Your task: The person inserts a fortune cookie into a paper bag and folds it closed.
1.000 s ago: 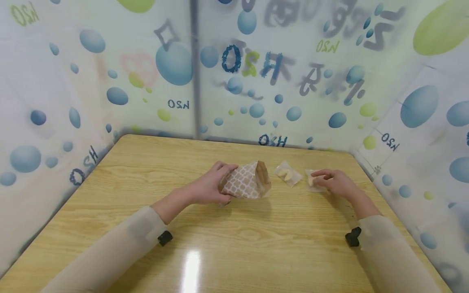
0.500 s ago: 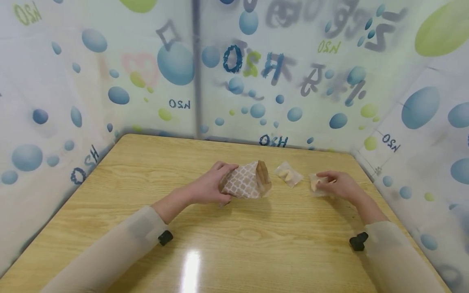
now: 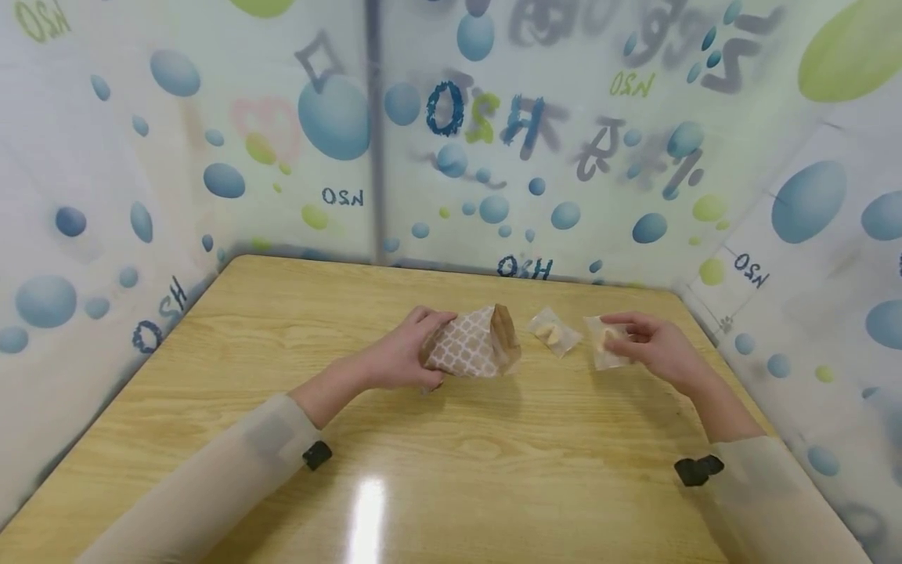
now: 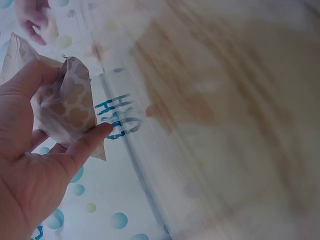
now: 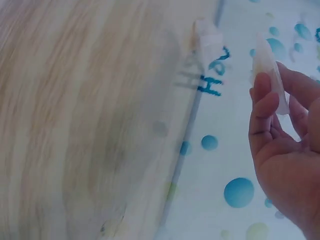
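On the left, my left hand point(image 3: 398, 356) grips a brown paper bag point(image 3: 465, 345) with a white lattice pattern. The bag lies on its side, its mouth gaping to the right. In the left wrist view, thumb and fingers wrap the bag point(image 4: 75, 107) from both sides. My right hand point(image 3: 662, 350) pinches a fortune cookie in a clear wrapper point(image 3: 602, 342) between thumb and fingers. Seen edge-on in the right wrist view, the wrapper point(image 5: 265, 65) stands up from the fingertips, above the table. A second wrapped fortune cookie point(image 3: 554, 333) lies between bag and right hand.
Everything is on a light wood-grain table point(image 3: 451, 462). Walls of white sheeting point(image 3: 275, 211) with blue and green drops rise along its back and both sides. A bright light reflection shows on the table near the front.
My right hand has taken hold of the right-hand wrapped fortune cookie and lifted it off the table, with the wrapper now tilted up. The left hand and paper bag have stayed in place.
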### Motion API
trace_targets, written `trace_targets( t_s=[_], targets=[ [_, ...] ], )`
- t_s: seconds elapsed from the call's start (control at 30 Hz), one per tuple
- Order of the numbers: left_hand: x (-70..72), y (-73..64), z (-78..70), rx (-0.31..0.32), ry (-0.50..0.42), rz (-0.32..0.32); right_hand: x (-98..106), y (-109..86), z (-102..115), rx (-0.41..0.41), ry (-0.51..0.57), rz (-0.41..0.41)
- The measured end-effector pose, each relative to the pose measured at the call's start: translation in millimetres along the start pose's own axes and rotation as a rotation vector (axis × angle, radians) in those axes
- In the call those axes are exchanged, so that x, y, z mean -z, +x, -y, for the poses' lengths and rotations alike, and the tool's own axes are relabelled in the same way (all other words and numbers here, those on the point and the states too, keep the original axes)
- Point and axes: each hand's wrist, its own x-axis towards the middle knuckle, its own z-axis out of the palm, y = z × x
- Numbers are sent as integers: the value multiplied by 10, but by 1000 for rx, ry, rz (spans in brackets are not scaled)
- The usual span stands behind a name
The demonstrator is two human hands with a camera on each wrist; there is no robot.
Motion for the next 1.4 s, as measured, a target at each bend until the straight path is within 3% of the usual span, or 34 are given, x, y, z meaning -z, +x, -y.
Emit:
trace_targets(
  t_s=[0.27,0.53,0.83,1.07,1.4],
  targets=[
    [-3,-10,1,-1,1,-6,-100,-65,353,43,20,-19],
    [5,-7,0,2,-1,-16,-244,-152,735,137,97,50],
    [-3,-7,9,-2,0,-22,-433,-111,944,188,234,72],
    [0,-4,8,5,-10,-9,-551,-73,1071,220,218,80],
    [-9,5,9,-1,-24,16,-685,57,1155,186,97,64]
  ],
)
